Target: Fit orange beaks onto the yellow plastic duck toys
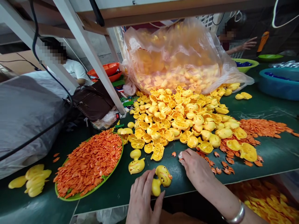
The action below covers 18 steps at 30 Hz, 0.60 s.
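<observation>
Left hand at a yellow duck, right hand bent over the table beside it.
The left hand point(143, 196) is loosely spread, its fingers and thumb around the duck point(163, 178), which lies near the table's point(112, 199) front edge, orange beak to the right. The right hand point(197, 169) has its fingers curled together, a bit of white at the tips; whether it grips anything I cannot tell. A lone orange piece point(174, 154) lies just beside those fingertips, and a second duck point(136, 165) is near the left hand. Farther out, orange pieces fill a green tray point(116, 172) on the left, yellow shells point(168, 124) are heaped behind, and a clear bag point(173, 56) of more stands beyond them.
</observation>
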Each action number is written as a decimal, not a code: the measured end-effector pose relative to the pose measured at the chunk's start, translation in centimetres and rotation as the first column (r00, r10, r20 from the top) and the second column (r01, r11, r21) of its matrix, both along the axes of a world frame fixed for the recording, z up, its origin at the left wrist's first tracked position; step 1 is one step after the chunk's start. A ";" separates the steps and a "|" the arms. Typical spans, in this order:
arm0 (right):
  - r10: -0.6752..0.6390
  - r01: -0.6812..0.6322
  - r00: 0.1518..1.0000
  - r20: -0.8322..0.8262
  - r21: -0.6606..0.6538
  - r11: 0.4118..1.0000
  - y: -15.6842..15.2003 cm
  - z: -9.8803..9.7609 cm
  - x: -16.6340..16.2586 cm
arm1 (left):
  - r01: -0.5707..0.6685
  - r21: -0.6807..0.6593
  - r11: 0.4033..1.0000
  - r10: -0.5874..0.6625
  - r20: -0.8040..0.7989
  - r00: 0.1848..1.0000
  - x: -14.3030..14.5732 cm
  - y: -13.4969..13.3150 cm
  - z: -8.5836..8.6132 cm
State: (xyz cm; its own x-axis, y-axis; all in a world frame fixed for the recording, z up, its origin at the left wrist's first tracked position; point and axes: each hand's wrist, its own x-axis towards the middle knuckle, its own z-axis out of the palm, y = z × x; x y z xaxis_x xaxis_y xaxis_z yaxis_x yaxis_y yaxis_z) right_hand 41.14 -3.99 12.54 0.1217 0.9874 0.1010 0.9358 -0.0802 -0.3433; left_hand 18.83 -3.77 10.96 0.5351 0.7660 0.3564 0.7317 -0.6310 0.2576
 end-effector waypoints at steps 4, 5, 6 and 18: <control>0.040 0.023 0.940 -0.338 0.182 0.983 -1.6 0.5 0.0 | 0.030 -0.047 0.998 -0.029 0.024 0.999 1.7 0.1 -0.2; 0.056 0.038 0.913 -0.405 0.220 0.975 -2.0 0.7 -0.2 | 0.041 -0.062 0.997 -0.039 0.029 0.999 2.3 0.1 -0.2; 0.074 0.046 0.891 -0.448 0.253 0.966 -2.3 1.0 -0.4 | 0.049 -0.078 0.996 -0.046 0.032 0.998 3.0 0.0 -0.2; 0.152 -0.037 0.956 -0.249 0.415 0.909 -3.1 -0.3 -2.6 | 0.073 -0.123 0.990 -0.069 0.036 0.997 4.6 0.0 -0.3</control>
State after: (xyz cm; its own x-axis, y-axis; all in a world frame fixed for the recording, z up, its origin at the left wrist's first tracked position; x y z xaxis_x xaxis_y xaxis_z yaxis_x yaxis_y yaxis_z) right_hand 38.59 -7.13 12.20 0.1094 0.8772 0.4675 0.7987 0.2024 -0.5667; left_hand 23.44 -3.76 10.66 0.5798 0.7657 0.2784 0.6762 -0.6428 0.3600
